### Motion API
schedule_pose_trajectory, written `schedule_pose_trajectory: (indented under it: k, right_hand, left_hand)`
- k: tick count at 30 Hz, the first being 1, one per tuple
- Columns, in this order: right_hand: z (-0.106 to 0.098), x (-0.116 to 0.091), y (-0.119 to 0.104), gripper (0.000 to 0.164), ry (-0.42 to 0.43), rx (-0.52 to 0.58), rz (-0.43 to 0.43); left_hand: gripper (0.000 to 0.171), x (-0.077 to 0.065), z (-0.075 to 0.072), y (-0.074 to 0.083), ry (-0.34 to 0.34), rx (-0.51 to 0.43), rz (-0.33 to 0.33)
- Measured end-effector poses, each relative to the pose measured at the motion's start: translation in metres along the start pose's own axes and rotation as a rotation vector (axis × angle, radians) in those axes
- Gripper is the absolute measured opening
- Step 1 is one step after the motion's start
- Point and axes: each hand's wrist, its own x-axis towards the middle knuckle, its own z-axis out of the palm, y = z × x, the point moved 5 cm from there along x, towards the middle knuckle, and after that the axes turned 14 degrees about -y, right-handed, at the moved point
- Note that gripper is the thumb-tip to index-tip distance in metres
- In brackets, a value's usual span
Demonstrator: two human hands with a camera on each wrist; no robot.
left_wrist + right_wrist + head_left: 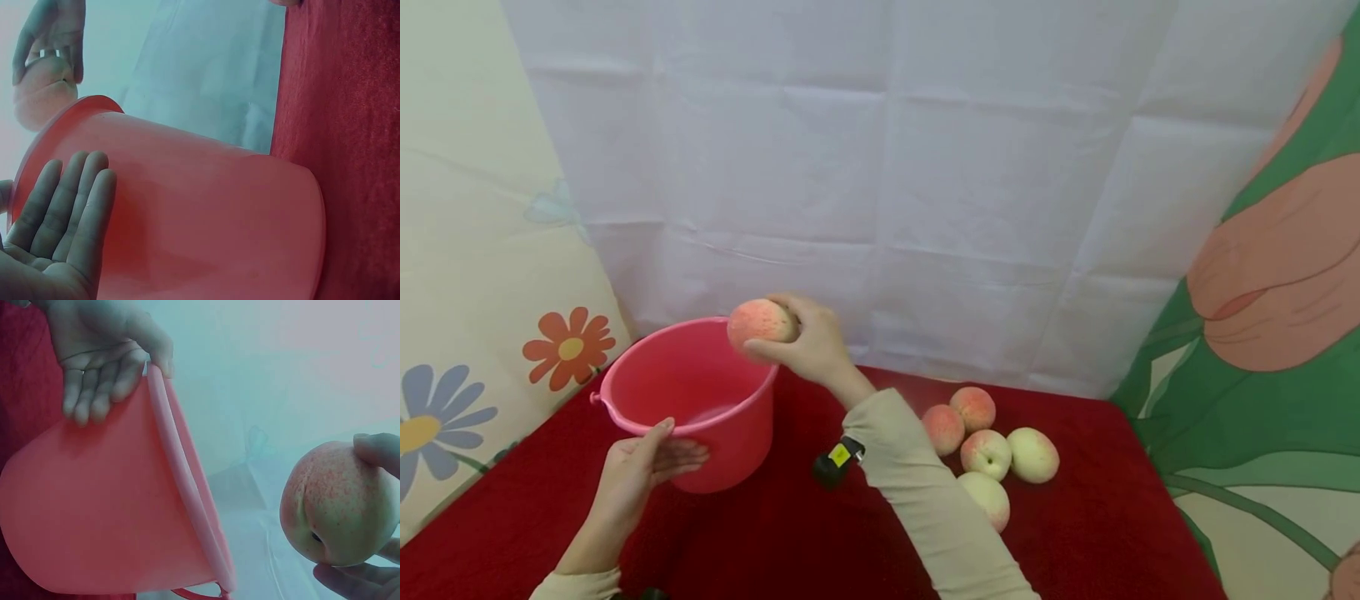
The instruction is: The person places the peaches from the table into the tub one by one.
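A pink plastic bucket (730,450) stands on the left of the red cloth, its mouth facing up. My left hand (636,467) holds its near rim, thumb over the edge and the other fingers stretched along the outer wall. In my right hand (816,342) is a pinkish-yellow peach (758,322), held up over the bucket's right rim. The right wrist view shows thumb and fingers around this peach (340,503), with its stem hollow facing the camera. Several more peaches (987,455) lie grouped on the cloth, right of my right forearm, which partly covers some of them.
Red cloth (1112,517) covers the table. Behind it hangs a creased white sheet (970,192), with flower-printed hangings (467,250) at both sides. A small black object with a yellow tag (838,456) shows by my right sleeve. The bucket's handle (194,594) hangs at its far side.
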Motion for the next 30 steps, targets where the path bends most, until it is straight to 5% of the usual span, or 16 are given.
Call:
schedule_pose_trajectory:
  k: [22,30]
  right_hand:
    - [0.031,0.011,-0.004,0.052,-0.028,-0.108,0.024]
    - [0.044,0.005,-0.004,0.068,-0.225,-0.176,0.052]
  left_hand:
    - [0.04,-0.001,0.001,0.002,0.003,0.012,-0.029]
    - [0.039,-0.002,0.001,0.0,0.002,0.007,-0.037]
